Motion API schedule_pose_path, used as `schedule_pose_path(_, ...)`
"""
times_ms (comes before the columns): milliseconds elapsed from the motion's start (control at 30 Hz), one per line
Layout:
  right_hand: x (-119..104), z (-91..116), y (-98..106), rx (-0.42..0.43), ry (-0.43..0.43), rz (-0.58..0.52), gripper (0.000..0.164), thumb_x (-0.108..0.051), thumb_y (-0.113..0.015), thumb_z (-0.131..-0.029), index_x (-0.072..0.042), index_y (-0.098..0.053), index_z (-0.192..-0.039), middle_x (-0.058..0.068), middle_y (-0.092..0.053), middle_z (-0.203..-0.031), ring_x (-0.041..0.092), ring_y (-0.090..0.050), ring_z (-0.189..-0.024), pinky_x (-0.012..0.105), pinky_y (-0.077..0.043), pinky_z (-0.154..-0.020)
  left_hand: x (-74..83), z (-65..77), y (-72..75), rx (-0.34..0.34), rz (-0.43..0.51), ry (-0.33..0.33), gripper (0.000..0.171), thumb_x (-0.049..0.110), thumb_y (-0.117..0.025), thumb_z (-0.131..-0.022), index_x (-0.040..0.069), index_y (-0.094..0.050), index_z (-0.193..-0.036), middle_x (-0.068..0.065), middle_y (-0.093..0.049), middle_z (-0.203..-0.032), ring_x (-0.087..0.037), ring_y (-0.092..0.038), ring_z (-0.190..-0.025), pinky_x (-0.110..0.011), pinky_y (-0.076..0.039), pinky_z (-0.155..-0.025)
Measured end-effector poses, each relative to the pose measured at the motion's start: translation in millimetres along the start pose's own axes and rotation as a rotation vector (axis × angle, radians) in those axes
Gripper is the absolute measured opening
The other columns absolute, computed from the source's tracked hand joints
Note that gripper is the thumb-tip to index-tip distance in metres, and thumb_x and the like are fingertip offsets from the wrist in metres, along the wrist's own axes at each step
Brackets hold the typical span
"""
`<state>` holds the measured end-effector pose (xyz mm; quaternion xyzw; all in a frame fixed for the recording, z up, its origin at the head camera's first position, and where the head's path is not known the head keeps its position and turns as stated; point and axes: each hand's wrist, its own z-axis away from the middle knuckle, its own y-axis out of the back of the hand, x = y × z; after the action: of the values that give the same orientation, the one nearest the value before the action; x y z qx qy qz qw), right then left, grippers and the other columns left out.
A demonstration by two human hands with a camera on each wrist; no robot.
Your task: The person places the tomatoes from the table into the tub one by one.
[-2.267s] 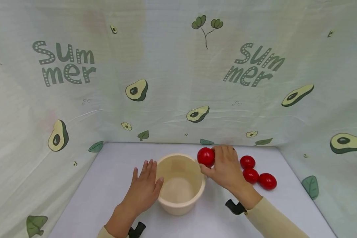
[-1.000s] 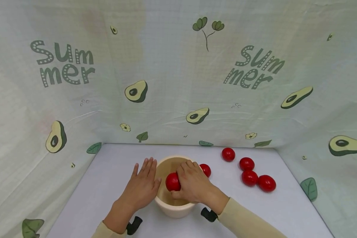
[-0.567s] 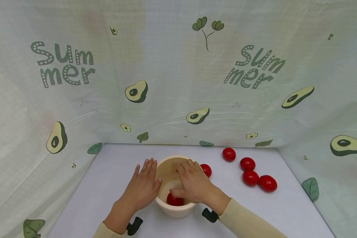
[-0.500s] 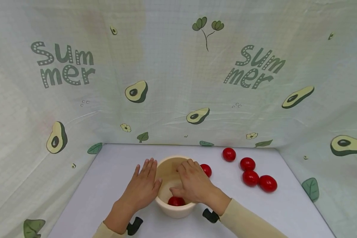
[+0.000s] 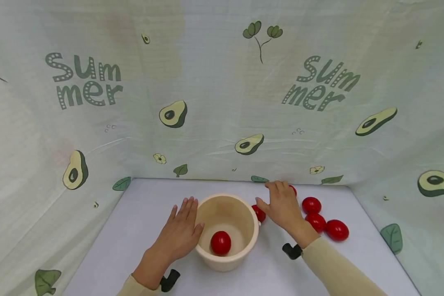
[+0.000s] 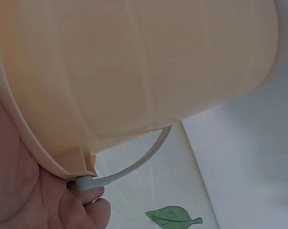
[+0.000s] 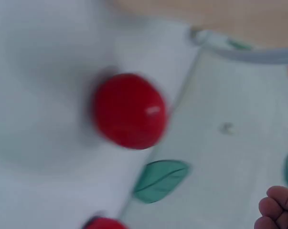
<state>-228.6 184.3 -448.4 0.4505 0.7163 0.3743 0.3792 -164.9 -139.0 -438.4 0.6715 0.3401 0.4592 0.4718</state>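
A cream plastic bucket [image 5: 227,263] stands upright with one glossy red ball [image 5: 220,243] on its floor. My left hand [image 5: 179,234] rests against the bucket's left rim with fingers nearly straight. In the left wrist view the palm [image 6: 19,191] touches the rim beside the pale handle [image 6: 134,164]. My right hand [image 5: 284,207] hangs above the table right of the bucket, thumb and fingers apart, holding nothing. Close to it lies another red ball [image 5: 259,213], partly hidden behind the bucket; the right wrist view shows a blurred red ball [image 7: 130,111] near the bucket.
Right of the right hand, three red balls cluster, one of them a nearer ball [image 5: 337,230]. A further ball [image 5: 293,190] is mostly hidden behind the right hand. A printed cloth [image 5: 207,82] rises behind and beside the white table [image 5: 140,205].
My right hand carried a red ball into the bucket and let it go. It has since lifted out and moved right, back over the table. The left hand has stayed at the rim.
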Motion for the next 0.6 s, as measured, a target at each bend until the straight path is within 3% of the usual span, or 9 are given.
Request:
schedule_pose_path(133, 22, 14, -25, -0.13, -0.054, 0.046, 0.076, -0.046, -0.087, -0.083, 0.006, -0.062, -0.133, 0.024, -0.064, -0.126, 0.039, -0.056, -0.118, 0.06, -0.052, -0.102, -1.7, 0.0, -1.4, -0.001, 0.003, 0.0, 0.07, 0.034, -0.054, -0.109, -0.008, -0.033, -0.161, -0.024, -0.032, -0.169, -0.04, -0.025, -0.16, -0.062, -0.021, -0.129)
schedule_pose_path(333, 25, 27, -57, -0.206, -0.043, 0.099, 0.082, -0.051, -0.09, -0.077, 0.006, -0.063, -0.13, 0.023, -0.065, -0.123, 0.039, -0.056, -0.115, 0.06, -0.051, -0.097, -1.8, 0.9, -0.5, -0.004, 0.018, -0.004, 0.07, 0.034, -0.054, -0.109, -0.008, -0.033, -0.161, -0.024, -0.032, -0.169, -0.041, -0.027, -0.16, -0.063, -0.021, -0.129)
schedule_pose_path(600, 22, 30, -77, -0.228, -0.089, 0.115, 0.061, -0.042, -0.086, -0.081, 0.004, -0.066, -0.116, 0.019, -0.064, -0.108, 0.036, -0.056, -0.105, 0.056, -0.05, -0.09, -2.7, 0.9, -1.2, -0.015, 0.016, -0.001, 0.07, 0.035, -0.052, -0.11, -0.007, -0.031, -0.162, -0.023, -0.031, -0.17, -0.041, -0.025, -0.16, -0.062, -0.02, -0.129)
